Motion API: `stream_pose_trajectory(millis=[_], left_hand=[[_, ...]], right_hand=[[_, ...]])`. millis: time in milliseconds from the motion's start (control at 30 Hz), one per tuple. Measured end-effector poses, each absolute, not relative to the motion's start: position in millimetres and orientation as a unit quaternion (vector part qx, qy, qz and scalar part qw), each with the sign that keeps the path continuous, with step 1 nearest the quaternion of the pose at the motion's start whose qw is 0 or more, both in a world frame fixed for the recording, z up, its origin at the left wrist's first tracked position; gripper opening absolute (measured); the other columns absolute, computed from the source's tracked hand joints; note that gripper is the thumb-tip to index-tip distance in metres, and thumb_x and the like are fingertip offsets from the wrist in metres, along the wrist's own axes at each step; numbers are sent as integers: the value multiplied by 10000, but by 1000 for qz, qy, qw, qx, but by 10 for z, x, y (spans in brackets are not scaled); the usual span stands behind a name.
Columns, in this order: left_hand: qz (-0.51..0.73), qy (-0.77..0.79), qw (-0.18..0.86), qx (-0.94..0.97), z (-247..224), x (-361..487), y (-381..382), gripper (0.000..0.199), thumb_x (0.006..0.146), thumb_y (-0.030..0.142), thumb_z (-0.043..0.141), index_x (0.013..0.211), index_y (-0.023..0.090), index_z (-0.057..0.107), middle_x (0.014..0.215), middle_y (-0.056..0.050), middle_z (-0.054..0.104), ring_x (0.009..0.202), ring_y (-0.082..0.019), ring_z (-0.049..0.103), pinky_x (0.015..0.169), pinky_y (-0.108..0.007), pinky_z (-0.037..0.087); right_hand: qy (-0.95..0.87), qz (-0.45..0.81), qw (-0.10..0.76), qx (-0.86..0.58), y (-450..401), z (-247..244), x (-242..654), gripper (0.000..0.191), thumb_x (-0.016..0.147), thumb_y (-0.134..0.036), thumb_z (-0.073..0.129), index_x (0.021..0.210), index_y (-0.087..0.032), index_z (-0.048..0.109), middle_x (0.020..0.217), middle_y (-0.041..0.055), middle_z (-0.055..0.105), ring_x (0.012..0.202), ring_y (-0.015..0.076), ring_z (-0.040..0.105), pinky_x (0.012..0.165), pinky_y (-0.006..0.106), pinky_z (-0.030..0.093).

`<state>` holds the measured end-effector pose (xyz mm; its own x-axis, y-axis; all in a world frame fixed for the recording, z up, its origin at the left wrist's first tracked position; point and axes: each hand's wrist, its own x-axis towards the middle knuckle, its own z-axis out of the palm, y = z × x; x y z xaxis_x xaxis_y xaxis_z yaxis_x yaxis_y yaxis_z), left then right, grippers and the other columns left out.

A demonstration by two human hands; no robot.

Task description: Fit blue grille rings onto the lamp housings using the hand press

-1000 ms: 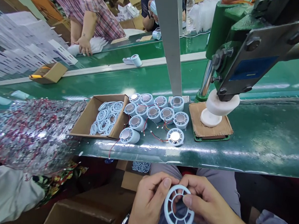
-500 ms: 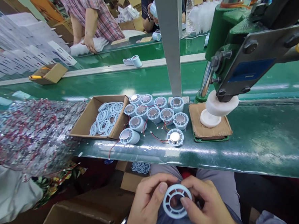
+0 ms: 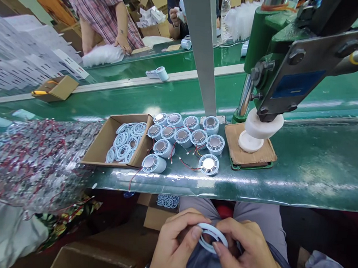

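Observation:
Over my lap, a light-blue slotted plastic ring (image 3: pixel 211 249) is pinched between both hands. My left hand (image 3: pixel 177 241) grips its left rim between thumb and index finger. My right hand (image 3: pixel 244 249) grips the right rim the same way. The ring is tilted, so I see it nearly edge-on. Ahead on the green bench, several light-blue round housings (image 3: pixel 183 136) with silver discs and thin red wires stand in rows; a nearer one (image 3: pixel 208 164) sits apart. Left of them, an open cardboard box (image 3: pixel 105 141) holds several similar blue rings (image 3: pixel 121 138).
A green press (image 3: pixel 266 74) with a white pad stands over a cardboard-covered base (image 3: pixel 268 155) at right. A heap of bagged wired parts (image 3: pixel 44 162) covers the left. A grey post (image 3: pixel 202 50) rises behind the housings. Across the bench, a person in a plaid shirt handles white wrap (image 3: pixel 103 55).
The ring has tipped from facing me to nearly edge-on, still held by both hands. Across the bench, the plaid-shirted person's arm has shifted right.

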<state>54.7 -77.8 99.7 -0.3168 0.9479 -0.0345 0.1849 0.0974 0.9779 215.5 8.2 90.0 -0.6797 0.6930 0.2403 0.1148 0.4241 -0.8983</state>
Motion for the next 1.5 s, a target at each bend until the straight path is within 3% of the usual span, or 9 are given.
stream_pose_trajectory(millis=[200, 300, 400, 600, 833, 1000, 1167, 1300, 1500], left_hand=[[505, 659, 388, 401, 945, 549, -830, 207, 937, 380, 684, 1050, 259, 808, 926, -48, 788, 820, -174, 720, 754, -203, 558], [560, 612, 443, 339, 894, 619, -859, 462, 846, 444, 784, 1272, 274, 721, 1041, -72, 792, 869, -217, 742, 799, -265, 592], [591, 575, 464, 323, 850, 694, -878, 628, 758, 459, 863, 1328, 260, 686, 1085, -90, 781, 913, -238, 737, 899, -321, 587], [575, 601, 454, 319, 816, 713, -912, 637, 751, 453, 874, 1326, 250, 688, 1222, -115, 756, 1086, -287, 730, 985, -338, 568], [567, 616, 446, 317, 829, 728, -899, 681, 725, 482, 886, 1316, 203, 692, 1236, -138, 754, 1098, -303, 732, 998, -358, 569], [579, 613, 449, 295, 874, 729, -842, 615, 744, 453, 876, 1289, 225, 702, 1086, -96, 801, 966, -252, 764, 881, -298, 602], [540, 656, 437, 294, 916, 724, -749, 349, 826, 468, 791, 934, 136, 795, 724, -67, 767, 620, -170, 696, 589, -219, 554], [547, 666, 430, 270, 877, 751, -684, 420, 877, 534, 718, 762, 132, 759, 558, -22, 677, 494, -137, 620, 518, -208, 480], [567, 632, 453, 271, 755, 735, -639, 569, 955, 612, 563, 675, 141, 720, 489, -26, 638, 469, -151, 598, 512, -235, 474]], right_hand=[[-707, 588, 282, -274, 98, 865, 2167, 132, 873, -220, 565, 836, -155, 674, 536, -47, 492, 450, 66, 443, 463, 163, 351], [-526, 763, 238, -290, 154, 779, 2146, 277, 916, -440, 618, 854, -171, 599, 551, -67, 462, 399, 45, 353, 394, 155, 308], [-369, 867, 211, -261, 191, 688, 2123, 417, 891, -585, 668, 871, -190, 534, 502, -113, 408, 324, 10, 249, 324, 121, 247], [-329, 891, 215, -227, 178, 670, 2107, 421, 887, -559, 711, 882, -175, 540, 499, -115, 428, 320, -13, 264, 323, 82, 267], [-339, 887, 210, -234, 177, 684, 2109, 430, 888, -576, 700, 894, -180, 532, 514, -115, 426, 325, -6, 274, 326, 92, 263], [-471, 800, 233, -290, 148, 742, 2138, 425, 922, -584, 625, 883, -163, 581, 580, -67, 472, 408, 28, 328, 385, 136, 275], [-651, 636, 289, -296, 125, 798, 2161, 255, 972, -375, 546, 856, -167, 637, 644, 12, 633, 574, 115, 578, 566, 196, 450], [-653, 658, 278, -253, 119, 791, 2134, 206, 1007, -322, 485, 917, -184, 608, 684, 23, 709, 612, 129, 667, 625, 198, 491], [-615, 692, 264, -270, 80, 771, 2120, 202, 1002, -351, 511, 900, -191, 583, 681, 29, 715, 599, 126, 643, 566, 193, 453]])
